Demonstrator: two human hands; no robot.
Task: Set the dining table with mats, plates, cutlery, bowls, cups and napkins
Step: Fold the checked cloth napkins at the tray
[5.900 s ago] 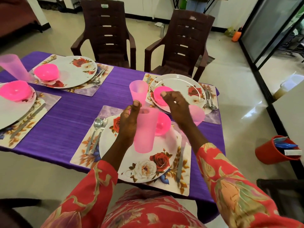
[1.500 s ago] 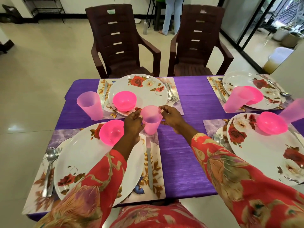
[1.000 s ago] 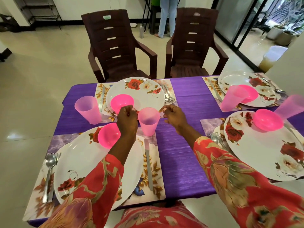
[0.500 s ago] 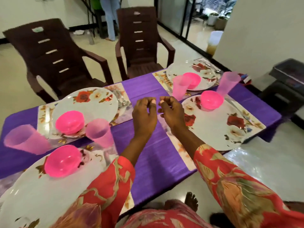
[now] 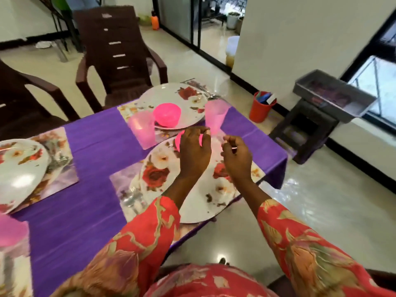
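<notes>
Over the near plate [image 5: 162, 181], both hands' fingers [image 5: 206, 133] loosely curled — holding nothing.

Purple-clothed table [image 5: 90, 211]; floral mats [image 5: 120, 181]

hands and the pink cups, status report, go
Left hand and right hand loosely curled, holding nothing, hovering over the near white floral plate. Two translucent pink plastic cups stand upright beyond. Pink bowl half hidden behind left hand.

place: home dining room, likely | signs: set table [image 5: 96, 211]; plastic chairs [image 5: 116, 54]; tiled floor [image 5: 321, 211]
</notes>
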